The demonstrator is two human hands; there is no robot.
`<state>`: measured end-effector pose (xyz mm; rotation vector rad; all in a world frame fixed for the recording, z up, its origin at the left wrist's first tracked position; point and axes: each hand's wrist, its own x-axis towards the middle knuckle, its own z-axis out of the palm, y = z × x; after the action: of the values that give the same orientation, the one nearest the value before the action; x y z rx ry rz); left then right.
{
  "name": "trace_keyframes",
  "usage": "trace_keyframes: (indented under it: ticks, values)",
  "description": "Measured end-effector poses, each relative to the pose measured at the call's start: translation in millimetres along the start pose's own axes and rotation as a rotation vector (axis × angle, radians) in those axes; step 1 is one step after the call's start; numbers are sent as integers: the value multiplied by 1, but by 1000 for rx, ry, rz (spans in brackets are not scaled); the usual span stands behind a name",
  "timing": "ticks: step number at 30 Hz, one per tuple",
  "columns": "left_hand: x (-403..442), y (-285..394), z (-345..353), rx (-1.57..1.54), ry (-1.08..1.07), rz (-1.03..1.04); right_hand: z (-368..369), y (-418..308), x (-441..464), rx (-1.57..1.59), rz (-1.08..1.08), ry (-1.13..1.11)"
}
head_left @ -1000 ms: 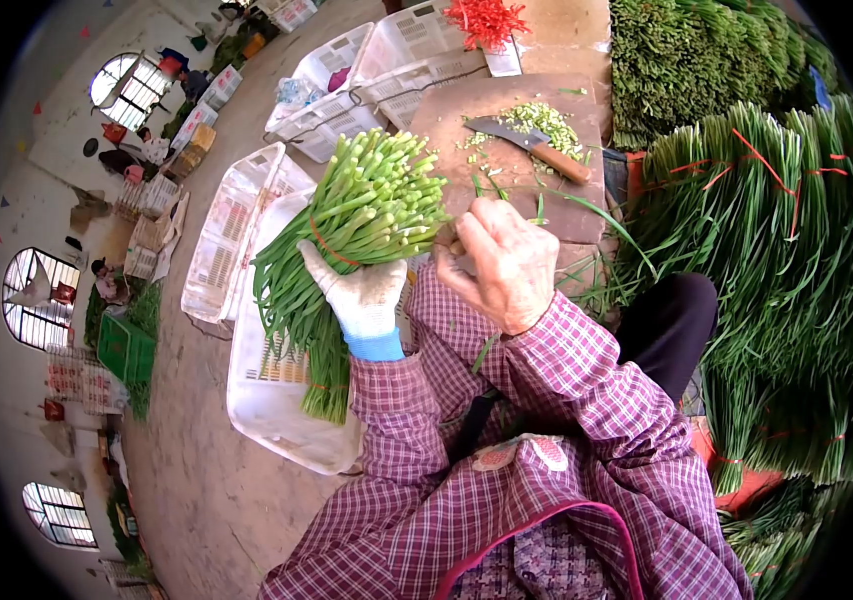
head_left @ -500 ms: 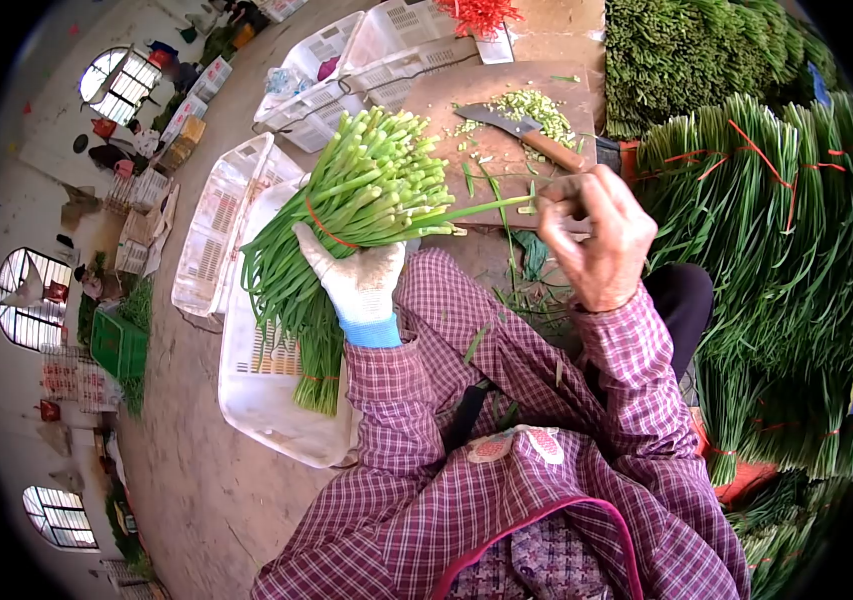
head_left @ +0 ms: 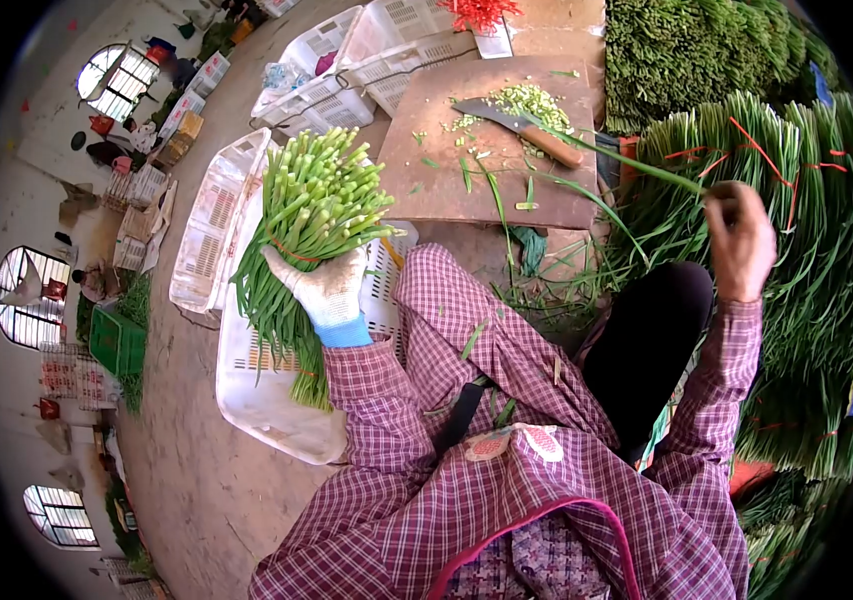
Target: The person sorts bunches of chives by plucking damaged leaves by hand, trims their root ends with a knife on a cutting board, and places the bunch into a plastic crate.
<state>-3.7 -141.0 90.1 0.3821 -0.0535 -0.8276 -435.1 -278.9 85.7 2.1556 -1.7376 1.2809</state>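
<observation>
My left hand (head_left: 325, 288), in a white glove with a blue cuff, is closed around a thick bundle of garlic chives (head_left: 322, 200). A red band ties the bundle, and its pale cut ends point up and right. It is held over a white plastic crate (head_left: 282, 430) with another bunch (head_left: 312, 388) inside. Out to the right, my bare right hand (head_left: 744, 240) pinches a single long chive stalk (head_left: 652, 170) that stretches left towards the board. A knife (head_left: 527, 132) with a wooden handle lies on the brown board (head_left: 407, 170) among chopped stem bits (head_left: 532, 102).
Tall stacks of banded chives (head_left: 747, 180) stand at my right, with more piled behind (head_left: 697, 60). White crates (head_left: 322, 105) and red ties (head_left: 479, 12) are beyond the board. Loose leaves (head_left: 547, 295) litter the floor by my knees. A green crate (head_left: 117, 340) sits far left.
My right hand has swung right, away from the bundle, drawing the stalk out with it. My left hand has moved the bundle left and slightly down, over the crate.
</observation>
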Motion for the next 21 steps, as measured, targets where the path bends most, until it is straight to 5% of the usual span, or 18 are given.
trace_keyframes:
  ticks: [6,10,16,21]
  values:
    - [-5,-2,3,74,-92,-122,18,-146,-28,588,-142,-503]
    - [-15,-10,19,155,-101,-75,49,-196,-39,1235,93,-937]
    - [-8,0,3,-70,-257,-286,64,-212,-38,1491,316,-1340]
    - [-5,0,-7,-97,-336,-312,66,-212,-40,1646,416,-1410]
